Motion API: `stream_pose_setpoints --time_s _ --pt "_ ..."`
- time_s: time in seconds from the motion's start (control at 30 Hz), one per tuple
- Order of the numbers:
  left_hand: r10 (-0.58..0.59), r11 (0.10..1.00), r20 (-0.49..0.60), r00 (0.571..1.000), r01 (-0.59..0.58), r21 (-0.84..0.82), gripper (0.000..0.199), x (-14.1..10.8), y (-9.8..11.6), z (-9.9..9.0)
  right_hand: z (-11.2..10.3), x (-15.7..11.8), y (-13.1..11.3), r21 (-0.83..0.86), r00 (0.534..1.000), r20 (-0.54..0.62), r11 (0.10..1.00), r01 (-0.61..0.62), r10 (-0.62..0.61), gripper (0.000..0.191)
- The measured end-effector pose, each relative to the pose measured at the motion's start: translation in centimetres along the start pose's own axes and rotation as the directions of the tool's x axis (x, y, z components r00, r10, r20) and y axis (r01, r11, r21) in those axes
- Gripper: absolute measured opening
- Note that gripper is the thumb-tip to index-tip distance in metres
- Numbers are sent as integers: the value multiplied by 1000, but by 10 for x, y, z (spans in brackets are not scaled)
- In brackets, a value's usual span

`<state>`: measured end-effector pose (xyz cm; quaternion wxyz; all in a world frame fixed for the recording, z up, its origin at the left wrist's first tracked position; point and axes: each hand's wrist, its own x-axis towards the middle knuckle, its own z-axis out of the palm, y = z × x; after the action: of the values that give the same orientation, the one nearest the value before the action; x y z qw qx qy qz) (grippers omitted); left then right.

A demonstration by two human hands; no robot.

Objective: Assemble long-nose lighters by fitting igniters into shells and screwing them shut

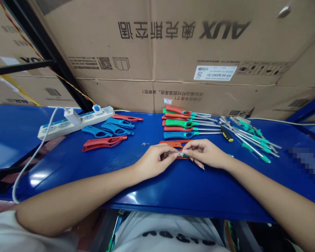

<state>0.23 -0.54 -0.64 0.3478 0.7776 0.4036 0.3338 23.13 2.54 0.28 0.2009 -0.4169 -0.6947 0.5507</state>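
Both hands meet over the middle of the blue table. My left hand (156,159) pinches one end of a small clear part (179,154), and my right hand (203,154) has its thumb and fingers closed on the other end. Just behind and under the fingers lies an orange lighter shell (173,143), partly covered by my hands. Farther back, several assembled lighters in red, green and blue, such as a green one (180,123), lie in a stack with metal tubes pointing right.
Blue shells (118,130) and red shells (103,142) lie at left, beside a white power strip (65,126). Metal tubes with green ends (252,140) and a screwdriver (227,134) are at right. Cardboard (173,52) stands behind the table (136,189).
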Motion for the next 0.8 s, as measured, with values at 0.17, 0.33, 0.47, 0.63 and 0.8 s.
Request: stream_pose_setpoints --time_s 0.17,0.33,0.47,0.63,0.8 --pt "6 1000 13 1000 -6 10 23 0 0 -1 1 0 1 -5 1000 -13 1000 7 -7 45" --pt "7 1000 25 1000 -7 0 24 0 -1 -1 1 1 2 -10 1000 -21 1000 10 -11 45" --pt "-33 997 10 999 34 -65 28 1 -3 0 0 2 3 29 1000 -14 999 17 -16 45" --pt "-122 977 -24 992 115 -181 37 3 -6 0 -4 2 8 121 998 30 991 59 -63 41" --pt "-131 968 -30 991 121 -220 37 3 -8 1 -8 3 11 178 992 73 980 92 -106 36"
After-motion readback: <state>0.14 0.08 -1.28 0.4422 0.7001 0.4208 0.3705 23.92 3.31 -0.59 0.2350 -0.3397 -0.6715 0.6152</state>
